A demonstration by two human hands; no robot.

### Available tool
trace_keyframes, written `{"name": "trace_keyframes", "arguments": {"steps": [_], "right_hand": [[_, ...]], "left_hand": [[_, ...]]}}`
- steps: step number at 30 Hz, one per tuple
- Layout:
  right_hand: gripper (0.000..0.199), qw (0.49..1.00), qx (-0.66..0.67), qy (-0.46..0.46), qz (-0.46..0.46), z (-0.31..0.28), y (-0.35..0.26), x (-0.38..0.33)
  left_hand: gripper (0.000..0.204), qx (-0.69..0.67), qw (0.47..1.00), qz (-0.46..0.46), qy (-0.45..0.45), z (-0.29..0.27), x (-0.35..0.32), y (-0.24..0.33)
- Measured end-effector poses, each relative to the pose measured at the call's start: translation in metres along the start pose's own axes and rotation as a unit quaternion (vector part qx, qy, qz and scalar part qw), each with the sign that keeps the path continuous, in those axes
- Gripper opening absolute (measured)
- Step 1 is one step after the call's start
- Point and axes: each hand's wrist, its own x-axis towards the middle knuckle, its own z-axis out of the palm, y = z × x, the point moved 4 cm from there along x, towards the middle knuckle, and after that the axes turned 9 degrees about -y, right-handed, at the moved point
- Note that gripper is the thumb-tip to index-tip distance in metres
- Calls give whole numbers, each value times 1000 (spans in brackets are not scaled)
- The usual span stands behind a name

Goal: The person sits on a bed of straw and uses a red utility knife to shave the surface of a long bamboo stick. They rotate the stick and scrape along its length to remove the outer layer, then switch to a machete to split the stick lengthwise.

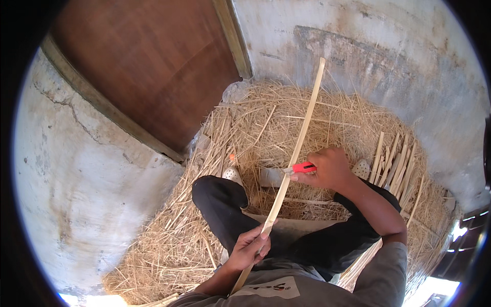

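A long pale strip, which looks like split bamboo (306, 120), slants from my lap up toward the far wall. Around its lower part my left hand (250, 248) is closed, near my shirt. My right hand (327, 169) grips a red utility knife (304, 167) midway along the strip. The knife's blade end meets the strip's edge; the exact contact is too small to make out. Below the left hand, the strip's near end runs against my shirt and is partly hidden.
Shavings and thin slivers (255, 123) cover the floor around my legs. Several cut strips (394, 158) lie in a bundle at the right. A brown door (153, 66) stands at the far left, between weathered plaster walls (368, 51). My light perforated clogs (232, 174) rest among the shavings.
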Motion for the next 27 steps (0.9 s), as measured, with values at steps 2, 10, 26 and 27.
{"name": "trace_keyframes", "arguments": {"steps": [2,10,26,27], "right_hand": [[60,1000,-25,10,6,-3,4,6],[64,999,1,50,17,8,12,3],[56,982,-46,71,168,-1,80,31],[56,973,-27,51,221,-7,92,34]], "left_hand": [[45,9,1000,-17,12,4,0,3],[44,19,1000,-16,1,6,-4,-1],[41,41,999,-12,-9,10,-14,4],[41,43,999,-16,-9,11,-17,2]]}}
